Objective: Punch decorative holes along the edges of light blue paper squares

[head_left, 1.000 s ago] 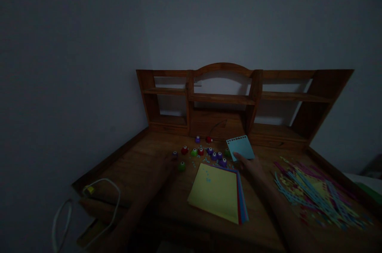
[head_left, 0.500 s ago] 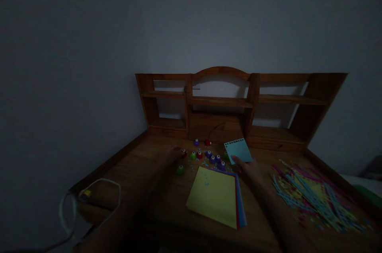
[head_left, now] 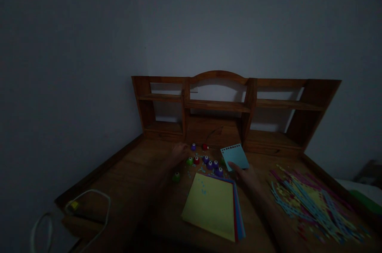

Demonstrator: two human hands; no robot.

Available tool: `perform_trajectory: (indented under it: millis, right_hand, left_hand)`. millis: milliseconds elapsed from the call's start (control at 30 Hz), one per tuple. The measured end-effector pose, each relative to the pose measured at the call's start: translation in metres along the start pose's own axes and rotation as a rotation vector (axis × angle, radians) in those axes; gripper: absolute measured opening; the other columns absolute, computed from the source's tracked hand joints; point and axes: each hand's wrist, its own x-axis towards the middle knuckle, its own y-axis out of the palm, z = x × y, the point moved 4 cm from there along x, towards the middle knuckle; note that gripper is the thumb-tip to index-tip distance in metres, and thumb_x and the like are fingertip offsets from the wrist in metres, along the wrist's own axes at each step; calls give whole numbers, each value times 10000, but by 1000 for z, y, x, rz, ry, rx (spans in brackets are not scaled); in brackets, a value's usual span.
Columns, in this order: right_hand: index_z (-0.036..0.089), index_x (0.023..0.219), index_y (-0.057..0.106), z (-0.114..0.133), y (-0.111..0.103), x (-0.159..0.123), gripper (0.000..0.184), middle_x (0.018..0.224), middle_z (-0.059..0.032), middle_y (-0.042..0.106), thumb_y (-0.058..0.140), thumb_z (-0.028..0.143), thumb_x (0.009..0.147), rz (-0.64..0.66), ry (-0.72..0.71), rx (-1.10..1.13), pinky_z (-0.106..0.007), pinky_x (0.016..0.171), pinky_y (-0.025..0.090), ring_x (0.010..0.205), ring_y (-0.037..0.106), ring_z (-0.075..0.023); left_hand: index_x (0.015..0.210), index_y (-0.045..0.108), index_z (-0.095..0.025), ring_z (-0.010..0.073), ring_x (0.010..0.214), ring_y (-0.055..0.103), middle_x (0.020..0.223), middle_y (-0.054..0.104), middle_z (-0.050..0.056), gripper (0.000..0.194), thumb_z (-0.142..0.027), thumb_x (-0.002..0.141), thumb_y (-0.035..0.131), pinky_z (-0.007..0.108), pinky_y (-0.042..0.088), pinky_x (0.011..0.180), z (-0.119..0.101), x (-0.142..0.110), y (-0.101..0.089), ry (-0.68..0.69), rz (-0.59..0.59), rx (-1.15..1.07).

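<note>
Blue sheet [head_left: 238, 155] pinched at its near edge by the right hand [head_left: 247, 175]

In the head view, the blue sheet is held above the desk [head_left: 128, 169], with its near edge in the right hand's closed grip. The thumb is laid over the sheet; the fingers beneath are hidden. The row of punched holes is turned to the far side, away from the grip.

The left hand [head_left: 179, 150] is placed just beside a purple domed piece [head_left: 193, 147]. Its fingers are curled and dim, and whether anything is held cannot be told. Both forearms are stretched forward from the near side and angled inward.

Small, rounded red, green and purple pieces with pale round tops are spread between the hands, among light-blue paper bits [head_left: 202, 169]. Nearer, a flat yellow sheet [head_left: 209, 207] is seen atop red and blue ones, slightly fanned. Thin, perforated paper strips [head_left: 313, 199] are heaped at the right. The desk and shelf unit [head_left: 217, 105] are made of brown, grained wood.
</note>
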Motion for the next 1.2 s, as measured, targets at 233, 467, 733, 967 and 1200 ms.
perform_trajectory:
  millis: [233,467,733,967,1200]
  right_hand:
    - [169,595,551,-2,1,2,406,499,-7,561,734,527,649,11,18,0,-272,473,365,457,491,-151]
    - [158,723,622,-2,-1,2,375,603,-35,639,739,508,657,-15,6,15,-274,516,402,533,555,-182]
    - [177,564,534,3,1,-1,419,460,-4,538,738,536,637,-24,36,15,-264,468,360,437,474,-146]
    - [175,597,576,16,3,-7,372,472,-11,549,761,498,596,-47,27,66,-273,469,359,457,483,-157]
    - [176,624,594,17,2,-8,362,503,-30,578,757,495,573,-87,52,97,-278,462,363,481,509,-174]
  left_hand:
    - [1229,566,-204,238,1126,508,1212,573,99,371,-312,875,541,364,367,997,-19,43,25,239,79,27]
    - [1166,626,-209,252,1117,491,1182,574,108,306,-230,908,463,366,350,977,-44,65,52,441,188,147]
    - [982,674,-189,227,971,572,1000,651,74,181,-205,829,580,312,416,865,-33,75,63,347,225,58]
    - [1099,649,-201,220,1029,572,1074,640,68,313,-176,788,628,324,433,916,-26,64,47,320,206,-135]
    - [1077,650,-185,196,1027,562,1073,599,80,255,-213,828,603,329,445,930,-35,40,21,374,95,-304]
